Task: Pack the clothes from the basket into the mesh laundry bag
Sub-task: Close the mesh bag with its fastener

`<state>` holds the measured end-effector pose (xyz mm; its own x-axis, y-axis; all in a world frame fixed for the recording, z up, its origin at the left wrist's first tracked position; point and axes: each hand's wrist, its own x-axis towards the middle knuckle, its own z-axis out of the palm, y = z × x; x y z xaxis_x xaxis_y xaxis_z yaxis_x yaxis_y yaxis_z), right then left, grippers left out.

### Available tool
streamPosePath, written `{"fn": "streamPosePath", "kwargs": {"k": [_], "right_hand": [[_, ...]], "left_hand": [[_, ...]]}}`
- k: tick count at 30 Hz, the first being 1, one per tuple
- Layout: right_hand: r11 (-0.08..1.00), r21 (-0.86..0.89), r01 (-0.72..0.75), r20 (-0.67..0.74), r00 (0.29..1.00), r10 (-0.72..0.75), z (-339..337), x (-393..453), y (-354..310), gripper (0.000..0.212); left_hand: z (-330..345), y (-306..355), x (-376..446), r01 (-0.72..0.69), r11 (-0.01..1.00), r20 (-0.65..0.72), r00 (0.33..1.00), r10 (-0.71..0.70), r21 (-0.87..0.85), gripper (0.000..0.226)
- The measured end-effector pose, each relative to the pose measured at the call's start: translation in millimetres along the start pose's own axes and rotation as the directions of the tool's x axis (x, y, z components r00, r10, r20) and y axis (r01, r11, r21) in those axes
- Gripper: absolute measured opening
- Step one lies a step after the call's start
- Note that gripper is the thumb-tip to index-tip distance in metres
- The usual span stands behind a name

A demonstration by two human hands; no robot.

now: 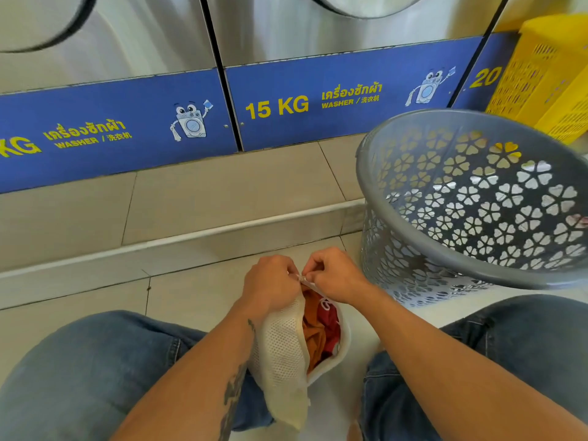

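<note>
A white mesh laundry bag (281, 351) stands between my knees, its mouth partly open along the zip. Orange and red clothes (319, 329) show inside it. My left hand (270, 283) grips the bag's far top edge. Right beside it, my right hand (334, 276) pinches the zip end of the bag. The two hands almost touch. A grey plastic basket (397, 230) with flower-shaped holes stands to the right, tilted toward me; the part of its inside that I see holds no clothes.
Steel washers with blue "15 KG" panels (334, 103) line the wall on a raised tiled step (191, 230). A yellow crate (547, 78) stands at the far right behind the basket. My jeans-clad knees (95, 361) flank the bag on the tiled floor.
</note>
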<state>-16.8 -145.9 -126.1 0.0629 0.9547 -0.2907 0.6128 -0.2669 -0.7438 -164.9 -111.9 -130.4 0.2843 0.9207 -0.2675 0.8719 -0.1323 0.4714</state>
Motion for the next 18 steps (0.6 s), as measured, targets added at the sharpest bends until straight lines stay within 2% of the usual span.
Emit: {"fn": "streamPosePath", "kwargs": {"k": [7, 14, 18], "right_hand": [[0.999, -0.027, 0.025, -0.034, 0.999, -0.026, 4, 7, -4, 0.021], [0.998, 0.003, -0.06, 0.017, 0.998, 0.06, 4, 6, 17, 0.03], [0.993, 0.083, -0.087, 0.066, 0.994, 0.081, 6, 7, 22, 0.018]], "left_hand": [[-4, -6, 16, 0.189, 0.965, -0.043, 0.979, -0.2, -0.183, 0.026], [-17, -38, 47, 0.307, 0.94, -0.188, 0.924, -0.332, -0.151, 0.029], [-31, -59, 58, 0.403, 0.902, -0.28, 0.858, -0.43, -0.153, 0.034]]}}
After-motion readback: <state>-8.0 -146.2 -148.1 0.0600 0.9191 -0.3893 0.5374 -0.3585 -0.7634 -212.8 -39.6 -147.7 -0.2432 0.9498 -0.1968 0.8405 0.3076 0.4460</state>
